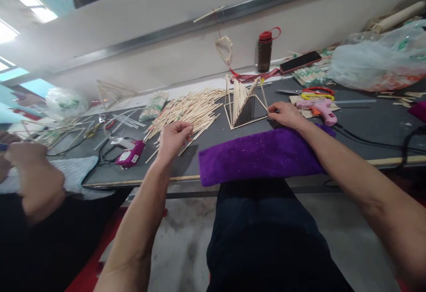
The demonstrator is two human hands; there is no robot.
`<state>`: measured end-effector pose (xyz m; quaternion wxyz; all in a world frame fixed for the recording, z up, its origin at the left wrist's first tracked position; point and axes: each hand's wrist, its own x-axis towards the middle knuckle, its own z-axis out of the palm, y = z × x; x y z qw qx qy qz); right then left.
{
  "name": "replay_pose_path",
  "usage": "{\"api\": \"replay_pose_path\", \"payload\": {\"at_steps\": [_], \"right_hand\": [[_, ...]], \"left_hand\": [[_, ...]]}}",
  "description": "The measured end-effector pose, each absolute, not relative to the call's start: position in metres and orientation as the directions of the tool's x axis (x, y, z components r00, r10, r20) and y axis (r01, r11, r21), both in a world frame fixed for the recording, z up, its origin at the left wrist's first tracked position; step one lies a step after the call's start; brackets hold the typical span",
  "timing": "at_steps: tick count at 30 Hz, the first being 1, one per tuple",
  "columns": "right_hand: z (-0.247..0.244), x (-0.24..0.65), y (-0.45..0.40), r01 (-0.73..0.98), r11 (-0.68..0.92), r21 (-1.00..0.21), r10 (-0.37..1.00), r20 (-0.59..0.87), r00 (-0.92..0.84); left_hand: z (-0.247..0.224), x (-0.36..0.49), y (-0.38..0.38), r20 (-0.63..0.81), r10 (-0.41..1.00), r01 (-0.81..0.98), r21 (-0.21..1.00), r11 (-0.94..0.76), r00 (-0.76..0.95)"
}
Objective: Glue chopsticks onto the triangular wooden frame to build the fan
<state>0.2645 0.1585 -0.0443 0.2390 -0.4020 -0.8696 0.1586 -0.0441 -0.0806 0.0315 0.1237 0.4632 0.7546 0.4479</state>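
Above the table's front part, my left hand (175, 140) has its thumb and fingers pinched at the near edge of a pile of thin wooden sticks (189, 110); what is between them is too small to make out. My right hand (284, 113) pinches the right corner of a small stick frame (244, 101), which stands on the grey table (213, 139). Its middle carries a slanted row of sticks. A purple cloth (259, 156) lies at the front edge, partly beneath my right forearm.
Right of the frame are a pink glue gun (321, 109), scissors (316, 92), a phone (300, 62) and a bottle (265, 52). A plastic bag (379, 59) sits at the back right. At left are a magenta device (130, 153) and another person's arm (40, 176).
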Motion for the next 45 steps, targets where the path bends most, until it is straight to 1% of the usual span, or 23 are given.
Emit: {"api": "replay_pose_path", "payload": {"at_steps": [1,3,5,6,7,9,14,23,27,30,34,37,39,40,41,42,43,44,45], "right_hand": [[-0.045,0.265,0.159,0.623,0.624,-0.472,0.777,0.291,-0.558],[-0.046,0.265,0.159,0.626,0.616,-0.478,0.784,0.291,-0.548],[-0.047,0.266,0.159,0.630,0.608,-0.483,0.790,0.289,-0.541],[-0.047,0.266,0.159,0.631,0.606,-0.485,0.792,0.288,-0.539],[-0.047,0.266,0.159,0.630,0.604,-0.488,0.793,0.286,-0.538],[-0.046,0.266,0.158,0.629,0.597,-0.497,0.797,0.281,-0.535],[-0.046,0.267,0.157,0.628,0.593,-0.505,0.799,0.271,-0.537],[-0.050,0.269,0.160,0.626,0.596,-0.503,0.797,0.275,-0.538],[-0.049,0.269,0.159,0.629,0.592,-0.504,0.800,0.273,-0.535],[-0.048,0.269,0.158,0.629,0.593,-0.503,0.799,0.273,-0.536],[-0.047,0.268,0.157,0.631,0.591,-0.504,0.801,0.273,-0.532],[-0.044,0.269,0.154,0.642,0.566,-0.518,0.818,0.254,-0.516],[-0.041,0.271,0.152,0.643,0.547,-0.536,0.833,0.269,-0.484],[-0.040,0.272,0.151,0.640,0.541,-0.545,0.838,0.290,-0.462],[-0.038,0.273,0.149,0.632,0.542,-0.553,0.839,0.320,-0.439],[-0.037,0.275,0.148,0.622,0.545,-0.561,0.838,0.352,-0.417],[-0.035,0.276,0.147,0.609,0.548,-0.573,0.837,0.380,-0.394],[-0.032,0.277,0.145,0.593,0.547,-0.591,0.837,0.401,-0.373],[-0.028,0.277,0.142,0.573,0.545,-0.612,0.838,0.416,-0.352]], "left_hand": [[0.030,-0.047,-0.083,0.239,0.808,0.668,0.705,0.237,-0.539],[0.026,-0.052,-0.085,0.250,0.806,0.790,0.484,0.376,-0.536],[0.022,-0.059,-0.088,0.217,0.823,0.845,0.248,0.473,-0.524],[0.020,-0.061,-0.090,0.189,0.836,0.856,0.155,0.493,-0.515],[0.017,-0.063,-0.092,0.160,0.848,0.863,0.086,0.497,-0.505],[0.011,-0.066,-0.096,0.110,0.871,0.877,0.019,0.480,-0.479],[0.000,-0.068,-0.103,0.078,0.902,0.905,0.020,0.425,-0.425],[0.001,-0.069,-0.107,0.048,0.923,0.922,0.084,0.377,-0.382],[0.000,-0.066,-0.106,0.057,0.919,0.917,0.109,0.384,-0.391],[-0.002,-0.064,-0.107,0.079,0.908,0.905,0.154,0.397,-0.411],[-0.003,-0.067,-0.110,0.140,0.878,0.869,0.277,0.409,-0.458],[-0.002,-0.069,-0.112,0.161,0.858,0.822,0.415,0.389,-0.488],[-0.001,-0.067,-0.113,0.159,0.846,0.775,0.512,0.370,-0.508],[0.001,-0.065,-0.113,0.148,0.837,0.718,0.605,0.345,-0.527],[0.003,-0.063,-0.113,0.127,0.827,0.621,0.724,0.300,-0.547],[0.005,-0.060,-0.113,0.092,0.819,0.479,0.846,0.235,-0.566],[0.008,-0.057,-0.113,0.047,0.816,0.300,0.941,0.158,-0.577],[0.012,-0.053,-0.113,-0.003,0.817,0.111,0.990,0.083,-0.577],[0.015,-0.049,-0.112,-0.051,0.821,-0.050,0.998,0.028,-0.568]]}}
